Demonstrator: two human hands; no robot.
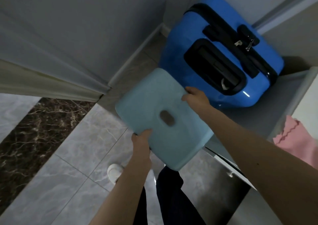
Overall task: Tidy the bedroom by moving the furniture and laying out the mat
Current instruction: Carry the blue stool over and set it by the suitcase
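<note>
Head view looks steeply down at a person holding a light blue plastic stool with both hands, seat top facing the camera, an oval grey hand slot near its middle. Left hand grips the near-left edge of the seat; thumb lies on top of the seat surface, remaining fingers wrap under the rim and are hidden, so how far they curl cannot be told. Right hand grips the far-right edge; thumb and knuckles show on top, fingertips curl over the rim toward the underside. Both grips are closed around the seat edge, not spread. Stool legs are not visible from this angle, and whether it is lifted off the floor or resting cannot be told. Stool sits just beside a bright blue hard-shell suitcase, its far corner overlapping the suitcase side in the view; actual contact unclear. Suitcase stands in the corner against grey walls, with black zipper trim, black carry handle, recessed pull handle and metal zipper pulls on top. Floor is grey marble tile with a dark brown veined strip at left. White shoe shows below the left forearm, dark trouser legs below the stool. Pink fabric hangs at the right edge, next to a pale grey ledge or furniture surface.
</note>
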